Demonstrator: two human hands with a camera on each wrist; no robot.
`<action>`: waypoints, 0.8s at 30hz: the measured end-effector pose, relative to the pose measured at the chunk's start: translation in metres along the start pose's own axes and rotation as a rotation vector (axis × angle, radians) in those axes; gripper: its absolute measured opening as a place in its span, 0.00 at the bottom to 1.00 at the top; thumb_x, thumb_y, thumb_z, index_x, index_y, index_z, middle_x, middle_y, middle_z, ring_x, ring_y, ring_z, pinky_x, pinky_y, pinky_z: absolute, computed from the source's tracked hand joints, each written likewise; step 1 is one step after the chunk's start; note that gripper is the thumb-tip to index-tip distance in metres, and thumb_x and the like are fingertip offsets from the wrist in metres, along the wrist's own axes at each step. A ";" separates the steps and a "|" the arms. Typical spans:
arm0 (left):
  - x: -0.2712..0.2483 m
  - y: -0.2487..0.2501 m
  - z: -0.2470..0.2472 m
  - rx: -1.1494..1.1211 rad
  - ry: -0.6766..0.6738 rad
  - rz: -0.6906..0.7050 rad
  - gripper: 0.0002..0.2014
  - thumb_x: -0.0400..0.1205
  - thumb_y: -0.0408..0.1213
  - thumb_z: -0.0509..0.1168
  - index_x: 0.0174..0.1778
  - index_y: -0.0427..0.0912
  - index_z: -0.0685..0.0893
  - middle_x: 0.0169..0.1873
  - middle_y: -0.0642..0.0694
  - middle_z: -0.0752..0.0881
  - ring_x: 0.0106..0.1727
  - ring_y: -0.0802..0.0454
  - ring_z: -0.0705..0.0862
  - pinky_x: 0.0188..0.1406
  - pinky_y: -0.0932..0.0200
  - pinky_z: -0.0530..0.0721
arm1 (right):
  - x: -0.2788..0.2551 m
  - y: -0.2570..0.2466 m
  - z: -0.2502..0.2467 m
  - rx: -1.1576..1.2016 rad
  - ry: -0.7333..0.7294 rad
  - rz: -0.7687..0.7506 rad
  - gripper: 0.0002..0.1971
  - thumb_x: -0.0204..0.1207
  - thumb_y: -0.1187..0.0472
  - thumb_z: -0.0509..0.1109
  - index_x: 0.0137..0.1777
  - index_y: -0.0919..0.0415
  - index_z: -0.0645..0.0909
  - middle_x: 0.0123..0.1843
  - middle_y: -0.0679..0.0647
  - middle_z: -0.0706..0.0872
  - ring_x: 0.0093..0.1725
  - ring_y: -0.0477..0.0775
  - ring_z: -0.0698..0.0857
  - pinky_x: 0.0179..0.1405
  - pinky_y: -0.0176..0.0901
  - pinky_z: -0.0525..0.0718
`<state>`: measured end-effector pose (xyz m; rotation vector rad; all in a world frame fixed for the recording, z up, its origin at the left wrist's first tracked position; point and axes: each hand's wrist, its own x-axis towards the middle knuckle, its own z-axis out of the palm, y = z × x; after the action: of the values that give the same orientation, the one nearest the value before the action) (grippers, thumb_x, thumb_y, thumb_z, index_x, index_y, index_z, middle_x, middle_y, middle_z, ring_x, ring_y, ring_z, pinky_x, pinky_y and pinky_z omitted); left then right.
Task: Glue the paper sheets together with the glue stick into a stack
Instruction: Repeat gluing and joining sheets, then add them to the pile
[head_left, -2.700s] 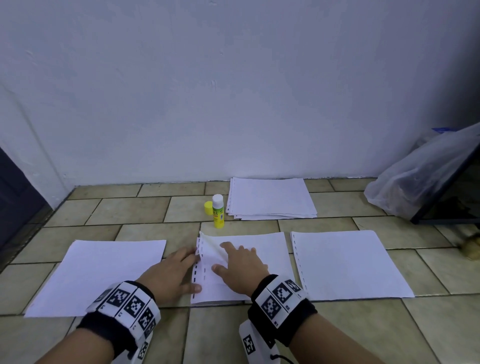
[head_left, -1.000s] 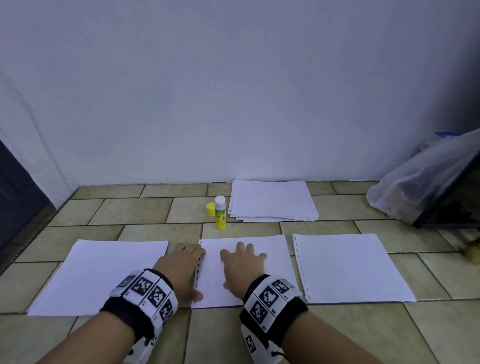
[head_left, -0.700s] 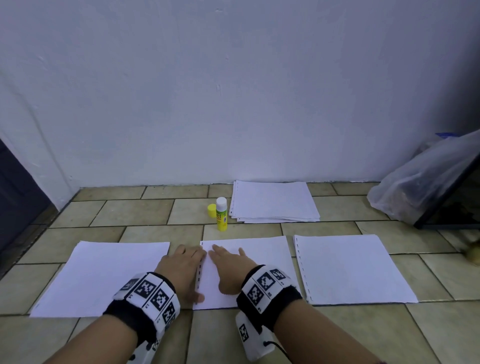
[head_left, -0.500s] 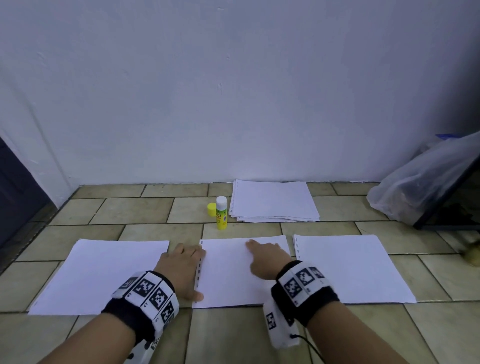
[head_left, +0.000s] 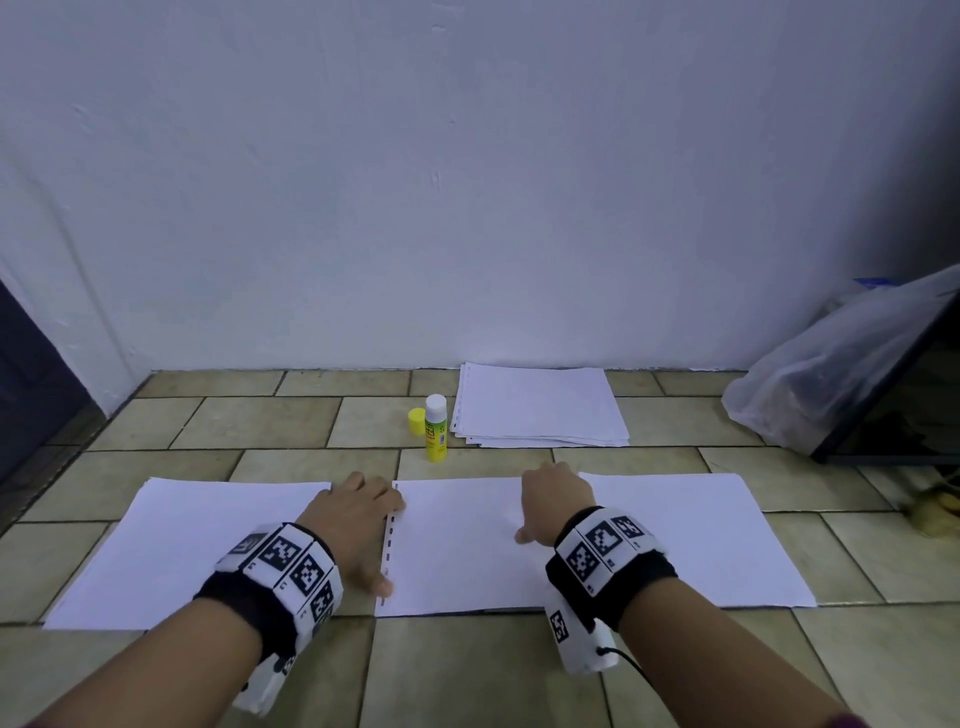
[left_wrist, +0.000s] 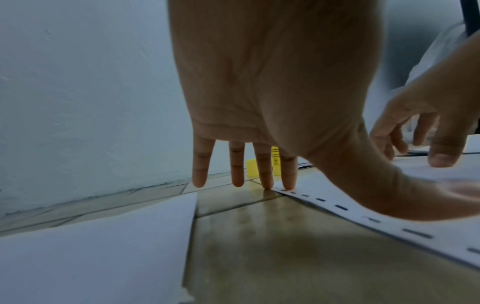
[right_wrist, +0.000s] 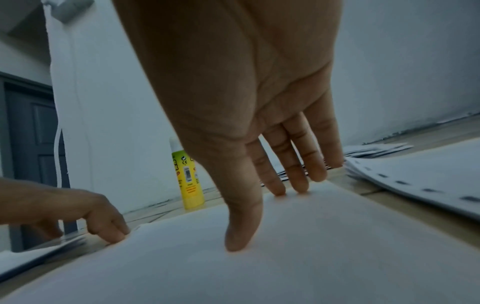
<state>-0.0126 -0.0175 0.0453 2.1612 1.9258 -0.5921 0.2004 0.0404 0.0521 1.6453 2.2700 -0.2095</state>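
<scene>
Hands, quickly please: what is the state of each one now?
Left hand: open, fingers straight, resting at the punched left edge of the middle white paper sheet.
Right hand: open, flat, pressing on the same sheet.

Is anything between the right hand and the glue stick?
Nothing visible. The glue stick stands uncapped on bare tile beyond the middle sheet, where the right hand rests; its yellow cap sits on its far-left side.

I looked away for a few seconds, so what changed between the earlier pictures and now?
The lifted, curled top sheet of the white middle paper sheet now lies flat. The right hand swept from its left part to its right edge, pressing it down. The left hand stays flat on its punched left edge. The yellow glue stick, its yellow cap and the other sheets are unmoved.
</scene>
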 end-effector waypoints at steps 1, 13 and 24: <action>0.000 -0.001 0.000 -0.004 -0.018 -0.005 0.45 0.71 0.61 0.71 0.80 0.52 0.59 0.76 0.55 0.62 0.76 0.51 0.60 0.69 0.52 0.69 | 0.000 -0.001 0.001 -0.016 0.003 -0.003 0.25 0.75 0.49 0.73 0.67 0.62 0.75 0.66 0.58 0.76 0.68 0.58 0.75 0.61 0.50 0.78; -0.008 0.038 0.001 -0.146 0.046 0.255 0.31 0.81 0.44 0.67 0.80 0.46 0.64 0.75 0.50 0.68 0.73 0.50 0.67 0.70 0.51 0.72 | -0.023 -0.045 0.014 0.084 0.025 -0.229 0.16 0.82 0.68 0.57 0.69 0.69 0.69 0.69 0.65 0.71 0.67 0.62 0.71 0.64 0.47 0.71; -0.011 0.021 0.009 -0.204 0.075 0.093 0.45 0.76 0.53 0.71 0.83 0.42 0.56 0.83 0.49 0.55 0.82 0.50 0.54 0.77 0.52 0.66 | -0.015 -0.070 0.026 0.192 -0.021 -0.392 0.34 0.79 0.59 0.69 0.79 0.69 0.58 0.79 0.64 0.60 0.79 0.64 0.60 0.77 0.51 0.64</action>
<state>0.0061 -0.0335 0.0391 2.1560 1.8207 -0.2892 0.1431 -0.0041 0.0281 1.2532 2.6054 -0.5486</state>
